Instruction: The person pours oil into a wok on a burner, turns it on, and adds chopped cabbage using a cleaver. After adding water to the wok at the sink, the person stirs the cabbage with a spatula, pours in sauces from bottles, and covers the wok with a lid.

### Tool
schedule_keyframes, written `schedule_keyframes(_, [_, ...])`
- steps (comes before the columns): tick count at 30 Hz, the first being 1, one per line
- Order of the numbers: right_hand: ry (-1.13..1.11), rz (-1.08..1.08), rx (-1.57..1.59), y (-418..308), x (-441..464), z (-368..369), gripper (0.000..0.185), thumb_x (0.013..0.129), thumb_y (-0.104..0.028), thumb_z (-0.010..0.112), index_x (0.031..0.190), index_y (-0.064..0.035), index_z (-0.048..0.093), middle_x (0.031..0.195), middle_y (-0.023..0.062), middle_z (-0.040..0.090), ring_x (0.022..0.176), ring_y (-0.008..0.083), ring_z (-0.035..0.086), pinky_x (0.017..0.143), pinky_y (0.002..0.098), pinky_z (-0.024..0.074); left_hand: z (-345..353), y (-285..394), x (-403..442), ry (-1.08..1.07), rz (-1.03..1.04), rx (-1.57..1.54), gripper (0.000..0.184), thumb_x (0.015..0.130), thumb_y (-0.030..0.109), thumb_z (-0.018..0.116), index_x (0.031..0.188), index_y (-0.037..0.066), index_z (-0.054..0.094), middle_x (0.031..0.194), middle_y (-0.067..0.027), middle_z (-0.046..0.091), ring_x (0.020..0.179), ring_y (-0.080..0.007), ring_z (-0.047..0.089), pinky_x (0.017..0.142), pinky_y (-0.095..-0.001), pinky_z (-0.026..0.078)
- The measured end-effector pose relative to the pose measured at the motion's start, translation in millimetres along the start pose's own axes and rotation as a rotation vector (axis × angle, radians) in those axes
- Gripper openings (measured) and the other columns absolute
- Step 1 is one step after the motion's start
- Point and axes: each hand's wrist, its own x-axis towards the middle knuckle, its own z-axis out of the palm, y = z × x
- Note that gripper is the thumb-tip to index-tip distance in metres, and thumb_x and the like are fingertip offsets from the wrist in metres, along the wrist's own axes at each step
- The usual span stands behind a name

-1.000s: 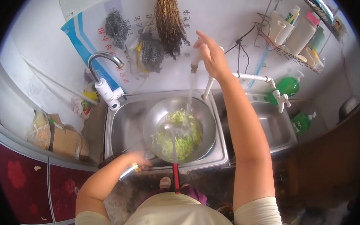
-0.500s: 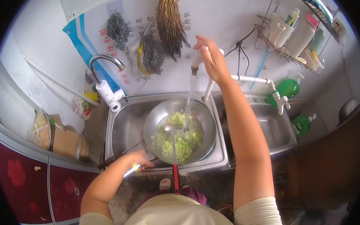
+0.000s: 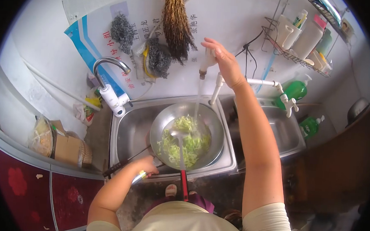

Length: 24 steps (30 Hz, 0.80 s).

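A metal wok [image 3: 157, 126] sits over the left sink basin, with shredded pale-green vegetable [image 3: 191, 151] and water inside. Across it lies a ladle [image 3: 182, 153] with a red and black handle, its bowl down among the shreds. My left hand [image 3: 147, 164] is closed at the wok's near left side, around the inner part of its long handle [image 3: 118, 166]; the fingertips are partly hidden. Above the wok, my right hand [image 3: 225, 61] rests against the white tap [image 3: 208, 61], fingers stretched out to the left. Water runs from the tap into the wok.
A curved faucet [image 3: 108, 94] stands at the left sink's back corner. On the wall hang a straw brush [image 3: 177, 27] and steel scourers [image 3: 122, 32]. Green soap bottles [image 3: 295, 91] stand by the right basin [image 3: 280, 129]. A wire shelf [image 3: 294, 56] holds bottles.
The water stream has become thinner. My right hand has shifted slightly right and down at the tap, and its fingers are closer together. The left hand keeps its place at the wok.
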Motion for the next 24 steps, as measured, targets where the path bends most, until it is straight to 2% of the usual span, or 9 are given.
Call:
schedule_keyframes(6, [-0.006,0.029,0.068,-1.1,-0.1,0.3,0.043,0.095,-0.033,0.039,0.119,-0.0024,0.057,0.141,0.0083,0.036,0.129,0.0231,0.030,0.107,0.0339,0.0188,1.7,8.1,-11.7,0.064,0.022,-0.004,0.027,0.072,0.002,0.070,0.086,-0.013,0.052,0.058,-0.0124,0.055,0.046,-0.0172,0.054,0.037,-0.0299,0.043])
schedule_keyframes(9, [-0.001,0.045,0.081,-5.4,-1.5,1.6,0.042,0.094,-0.032,0.039,0.119,-0.0024,0.057,0.140,0.0085,0.036,0.129,0.0231,0.030,0.107,0.0338,0.0184,1.8,7.2,-9.1,0.046,0.009,0.009,0.027,0.072,0.002,0.070,0.085,-0.013,0.052,0.058,-0.0127,0.055,0.047,-0.0172,0.054,0.037,-0.0301,0.043])
schedule_keyframes(18, [0.044,0.071,0.026,-7.8,-1.8,4.9,0.040,0.093,-0.032,0.042,0.118,-0.0045,0.059,0.136,0.0093,0.039,0.127,0.0228,0.032,0.107,0.0339,0.0198,3.0,4.0,-8.4,0.064,0.018,-0.008,0.018,0.072,0.002,0.069,0.068,-0.008,0.054,0.054,-0.0121,0.054,0.044,-0.0183,0.053,0.036,-0.0305,0.041])
schedule_keyframes(22, [0.120,0.104,-0.036,-17.9,-4.1,14.2,0.037,0.091,-0.034,0.048,0.114,-0.0083,0.062,0.132,0.0088,0.042,0.123,0.0216,0.036,0.105,0.0335,0.0223,2.8,0.1,-4.1,0.062,0.021,0.021,0.017,0.071,0.001,0.069,0.072,-0.009,0.055,0.055,-0.0123,0.054,0.045,-0.0183,0.054,0.037,-0.0311,0.041])
schedule_keyframes(24, [0.155,0.094,-0.081,-20.4,-3.3,18.8,0.035,0.089,-0.033,0.053,0.113,-0.0091,0.064,0.126,0.0085,0.045,0.117,0.0204,0.039,0.101,0.0327,0.0269,2.4,0.3,-5.2,0.074,0.025,0.012,0.018,0.071,0.000,0.069,0.074,-0.009,0.055,0.056,-0.0123,0.055,0.046,-0.0183,0.054,0.037,-0.0316,0.042])
